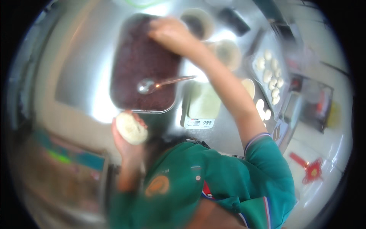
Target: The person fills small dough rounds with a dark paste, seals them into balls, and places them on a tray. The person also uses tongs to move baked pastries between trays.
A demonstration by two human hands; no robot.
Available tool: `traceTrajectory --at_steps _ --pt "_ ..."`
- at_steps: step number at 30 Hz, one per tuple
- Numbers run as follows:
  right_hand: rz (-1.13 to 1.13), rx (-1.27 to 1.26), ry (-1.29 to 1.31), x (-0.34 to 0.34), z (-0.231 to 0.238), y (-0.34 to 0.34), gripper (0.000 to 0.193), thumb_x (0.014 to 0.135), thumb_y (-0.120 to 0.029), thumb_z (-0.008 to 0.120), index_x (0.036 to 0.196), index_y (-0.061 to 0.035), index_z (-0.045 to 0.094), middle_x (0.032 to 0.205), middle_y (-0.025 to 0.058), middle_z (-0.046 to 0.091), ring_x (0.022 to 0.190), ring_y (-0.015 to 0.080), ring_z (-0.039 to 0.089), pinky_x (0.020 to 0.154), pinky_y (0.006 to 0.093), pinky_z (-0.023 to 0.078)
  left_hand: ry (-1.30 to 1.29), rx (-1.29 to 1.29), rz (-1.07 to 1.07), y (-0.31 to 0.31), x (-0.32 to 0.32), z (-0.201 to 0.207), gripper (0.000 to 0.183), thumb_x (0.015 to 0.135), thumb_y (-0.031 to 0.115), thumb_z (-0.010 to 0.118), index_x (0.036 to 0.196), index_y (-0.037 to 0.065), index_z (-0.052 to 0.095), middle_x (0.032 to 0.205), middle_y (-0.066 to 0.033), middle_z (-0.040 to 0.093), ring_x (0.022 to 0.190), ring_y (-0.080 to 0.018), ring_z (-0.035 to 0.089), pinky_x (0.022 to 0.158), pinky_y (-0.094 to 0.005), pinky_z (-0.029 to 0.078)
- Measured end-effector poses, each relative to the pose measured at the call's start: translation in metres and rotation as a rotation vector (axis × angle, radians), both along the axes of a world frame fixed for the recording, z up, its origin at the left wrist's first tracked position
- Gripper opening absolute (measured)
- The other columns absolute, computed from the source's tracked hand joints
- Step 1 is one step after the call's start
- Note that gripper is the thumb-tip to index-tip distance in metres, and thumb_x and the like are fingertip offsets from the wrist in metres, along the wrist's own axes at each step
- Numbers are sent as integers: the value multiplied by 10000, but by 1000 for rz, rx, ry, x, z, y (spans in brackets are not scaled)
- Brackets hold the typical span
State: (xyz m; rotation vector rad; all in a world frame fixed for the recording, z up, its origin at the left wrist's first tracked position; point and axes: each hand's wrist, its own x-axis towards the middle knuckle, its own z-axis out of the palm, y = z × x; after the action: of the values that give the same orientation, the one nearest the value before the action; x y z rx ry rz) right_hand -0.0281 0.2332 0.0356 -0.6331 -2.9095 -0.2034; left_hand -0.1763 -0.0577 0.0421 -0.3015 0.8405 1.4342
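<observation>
A flat, pale round of dough [131, 129] rests in my left hand [122, 147], whose fingers curl around its edge near the front of the metal tray [146, 112]. Dark red-brown paste [139, 57] fills that tray. At the tray's far right part, my right hand [167, 33] is over the paste with its fingers bent together. Blur and the hand itself hide whatever those fingers may hold. A metal spoon [146, 86] lies on the paste, its handle reaching over the tray's right side.
Right of the tray stands a kitchen scale [204, 101]. Two round containers [227, 54] and a dark rectangular object [234, 22] sit farther back. A tray [271, 89] with several white dough pieces [268, 74] is at the right, with more pieces [261, 107] beside it.
</observation>
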Motion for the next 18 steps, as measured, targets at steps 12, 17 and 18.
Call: traceTrajectory --at_steps 12,17,18 --pt "-6 -34 152 1 3 -14 46 780 -125 590 789 -85 609 733 34 619 745 219 646 704 335 455 63 57 -81 2 3 13 430 988 431 340 1081 60 535 887 -104 544 760 -237 546 682 -373 471" --pt "-64 -126 185 2 14 -32 36 754 -102 623 762 -69 635 711 84 643 730 253 677 652 383 518 97 95 -107 3 7 20 437 1002 443 352 1101 59 536 879 -90 548 778 -224 537 680 -365 478" --pt "-83 -170 221 2 16 -34 39 755 -94 625 770 -61 640 711 97 649 732 262 681 652 388 523 99 99 -110 4 8 22 438 1002 444 353 1104 59 536 880 -91 548 779 -225 538 681 -365 478"
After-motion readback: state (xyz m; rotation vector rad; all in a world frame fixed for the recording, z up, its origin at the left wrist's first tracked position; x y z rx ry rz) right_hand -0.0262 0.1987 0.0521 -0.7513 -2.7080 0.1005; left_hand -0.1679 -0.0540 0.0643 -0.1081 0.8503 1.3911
